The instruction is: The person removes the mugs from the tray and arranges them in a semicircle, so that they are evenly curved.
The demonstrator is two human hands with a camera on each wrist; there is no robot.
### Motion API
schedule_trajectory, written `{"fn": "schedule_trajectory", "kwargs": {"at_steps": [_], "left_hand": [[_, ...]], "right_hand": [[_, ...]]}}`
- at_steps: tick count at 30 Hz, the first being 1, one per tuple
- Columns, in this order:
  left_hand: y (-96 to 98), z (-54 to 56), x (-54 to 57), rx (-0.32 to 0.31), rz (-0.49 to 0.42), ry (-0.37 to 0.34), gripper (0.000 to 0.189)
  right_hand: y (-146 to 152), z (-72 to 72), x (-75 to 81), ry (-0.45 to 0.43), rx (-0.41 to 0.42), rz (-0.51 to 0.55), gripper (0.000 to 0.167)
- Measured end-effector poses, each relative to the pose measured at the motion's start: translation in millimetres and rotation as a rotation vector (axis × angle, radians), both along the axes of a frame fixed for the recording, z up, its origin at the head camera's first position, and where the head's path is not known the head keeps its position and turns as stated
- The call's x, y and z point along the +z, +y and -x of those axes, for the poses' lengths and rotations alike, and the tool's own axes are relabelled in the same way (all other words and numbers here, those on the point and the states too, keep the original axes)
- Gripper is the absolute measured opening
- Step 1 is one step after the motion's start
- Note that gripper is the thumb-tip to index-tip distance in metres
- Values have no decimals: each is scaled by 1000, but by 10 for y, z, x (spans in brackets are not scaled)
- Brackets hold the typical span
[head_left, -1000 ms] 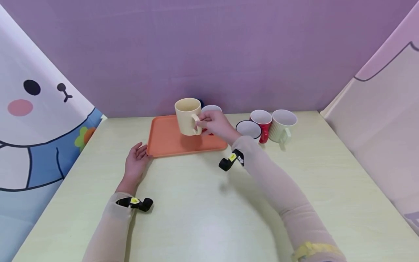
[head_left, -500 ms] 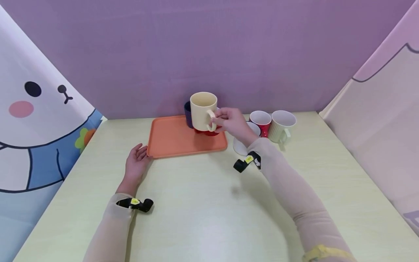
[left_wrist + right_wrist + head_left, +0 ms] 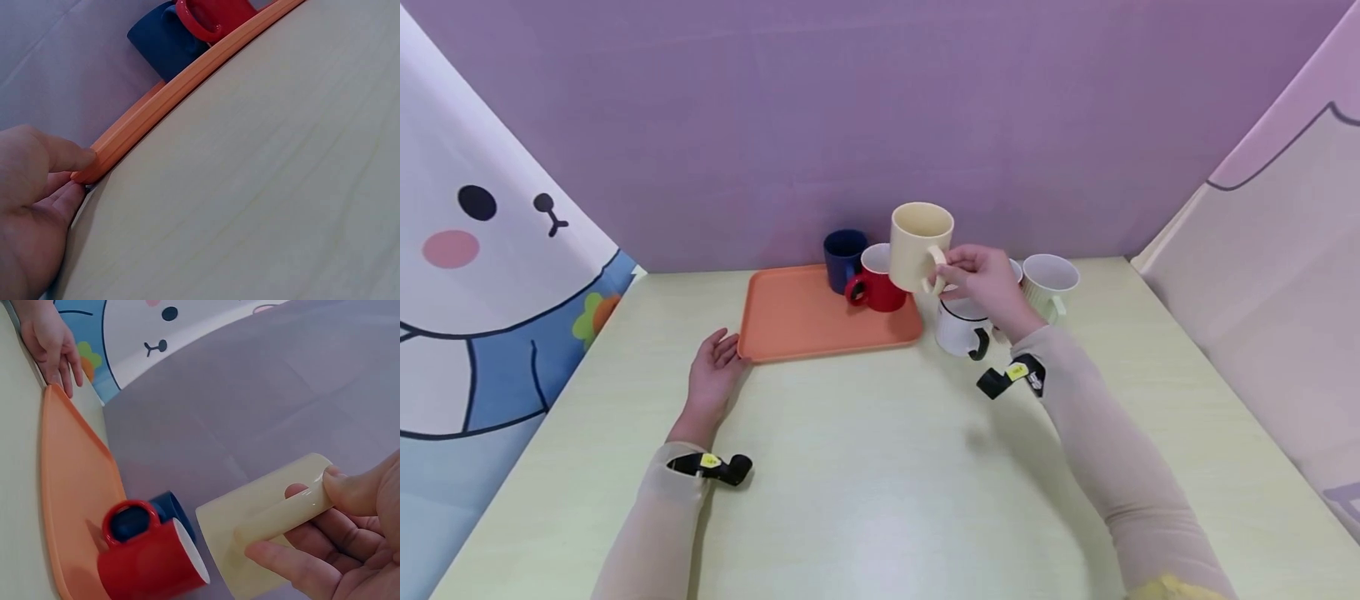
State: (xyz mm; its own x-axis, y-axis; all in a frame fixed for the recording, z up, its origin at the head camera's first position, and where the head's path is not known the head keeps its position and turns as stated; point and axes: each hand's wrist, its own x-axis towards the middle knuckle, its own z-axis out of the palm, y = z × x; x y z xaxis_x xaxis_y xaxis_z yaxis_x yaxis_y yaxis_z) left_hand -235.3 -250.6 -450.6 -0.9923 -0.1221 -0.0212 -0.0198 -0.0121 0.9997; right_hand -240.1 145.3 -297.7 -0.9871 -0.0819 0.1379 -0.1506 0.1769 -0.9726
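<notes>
1. Head view: Near the upper middle of the frame, my right hand (image 3: 988,283) pinches the cream mug (image 3: 912,250) by its handle and holds it upright, its opening toward the top. Left of centre, my left hand (image 3: 711,377) has its thumb and fingers at the lower left corner of the orange tray (image 3: 790,321). A red mug (image 3: 886,290) and a dark blue mug (image 3: 841,267) stand at the tray's upper right. Right of the tray, a black-rimmed white mug (image 3: 957,332) and a pale green mug (image 3: 1037,304) stand on the desk (image 3: 865,467); my right hand and arm partly hide another mug between them.

2. Left wrist view: At the left edge, my left hand pinches the tray corner between thumb and fingers. The blue and red mugs show at the top of the frame, and the pale desk fills the lower right.

3. Right wrist view: At the lower right, my right hand's fingers and thumb curl about the cream mug's handle. The mug hangs clear of the tray, near the red mug at lower centre; my left hand is at upper left, by the tray's corner.
</notes>
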Motion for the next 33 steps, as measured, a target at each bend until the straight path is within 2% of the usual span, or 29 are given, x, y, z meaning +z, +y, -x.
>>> {"fn": "schedule_trajectory", "kwargs": {"at_steps": [5, 10, 13, 17, 21, 33], "left_hand": [[-8, 3, -14, 8, 6, -7, 70], [-9, 4, -18, 14, 4, -11, 70], [-7, 10, -22, 13, 0, -10, 70], [-5, 18, -23, 11, 3, -9, 70], [-4, 11, -19, 15, 17, -5, 70], [8, 3, -18, 13, 6, 0, 70]], "right_hand": [[167, -52, 31, 46, -37, 35, 18], [364, -125, 61, 41, -41, 76, 19], [480, -181, 70, 41, -72, 89, 18], [620, -246, 83, 73, -118, 117, 12], [748, -302, 98, 108, -128, 168, 3], [1136, -400, 44, 166, -145, 260, 14]]}}
